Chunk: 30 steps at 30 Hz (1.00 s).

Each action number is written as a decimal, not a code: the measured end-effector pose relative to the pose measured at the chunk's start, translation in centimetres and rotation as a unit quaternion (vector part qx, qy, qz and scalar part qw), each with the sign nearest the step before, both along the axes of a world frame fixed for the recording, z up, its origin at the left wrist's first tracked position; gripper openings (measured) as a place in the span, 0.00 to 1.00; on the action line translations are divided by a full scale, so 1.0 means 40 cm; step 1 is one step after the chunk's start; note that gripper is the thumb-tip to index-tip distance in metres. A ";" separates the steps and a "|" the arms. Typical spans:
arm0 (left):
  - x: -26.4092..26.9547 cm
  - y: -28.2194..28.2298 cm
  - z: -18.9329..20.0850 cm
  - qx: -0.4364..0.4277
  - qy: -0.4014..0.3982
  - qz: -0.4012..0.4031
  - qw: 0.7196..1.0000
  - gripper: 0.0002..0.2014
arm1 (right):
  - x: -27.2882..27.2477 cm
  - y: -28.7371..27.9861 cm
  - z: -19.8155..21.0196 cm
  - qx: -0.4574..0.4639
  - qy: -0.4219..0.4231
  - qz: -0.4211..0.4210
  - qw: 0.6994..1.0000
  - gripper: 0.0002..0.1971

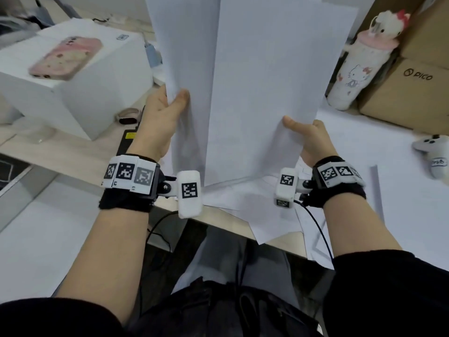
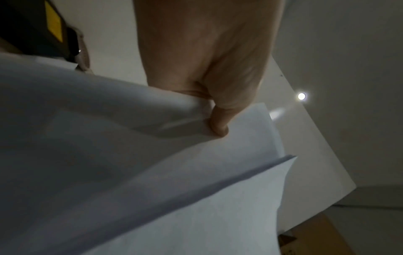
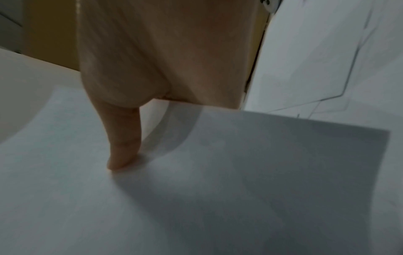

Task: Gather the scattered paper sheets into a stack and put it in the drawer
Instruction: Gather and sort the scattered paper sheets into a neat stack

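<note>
Desk surface: loose sheets (image 1: 245, 210) are seen left near its front edge; no drawer is shown.
Head view: upright stack (image 1: 255, 93) is pinched by left hand (image 1: 160, 117) and right hand (image 1: 313, 139); squaring is judged underway, the remaining sheets next.
Left wrist view: uneven sheet edges (image 2: 290, 157) are revealed.
Right wrist view: thumb (image 3: 122, 148) is pressed on paper; fingers hidden.

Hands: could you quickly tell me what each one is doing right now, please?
Left hand: grips the paper stack.
Right hand: grips the same stack.
</note>
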State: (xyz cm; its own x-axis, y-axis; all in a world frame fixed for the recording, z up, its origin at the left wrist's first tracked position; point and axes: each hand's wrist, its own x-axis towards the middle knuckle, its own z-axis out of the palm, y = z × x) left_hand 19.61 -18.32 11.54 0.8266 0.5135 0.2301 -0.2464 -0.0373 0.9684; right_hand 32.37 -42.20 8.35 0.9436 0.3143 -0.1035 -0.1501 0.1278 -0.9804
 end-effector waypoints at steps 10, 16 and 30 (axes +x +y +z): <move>0.023 -0.058 0.005 -0.048 -0.034 0.045 0.997 0.12 | -0.043 -0.004 0.041 0.029 -0.097 -0.068 0.993 0.05; 0.019 -0.097 -0.001 -0.064 -0.051 0.006 0.997 0.07 | -0.082 -0.022 0.017 0.053 -0.112 -0.124 0.985 0.04; 0.050 -0.137 0.002 -0.011 -0.082 0.037 0.996 0.15 | -0.095 -0.039 0.017 0.091 -0.136 -0.230 0.959 0.26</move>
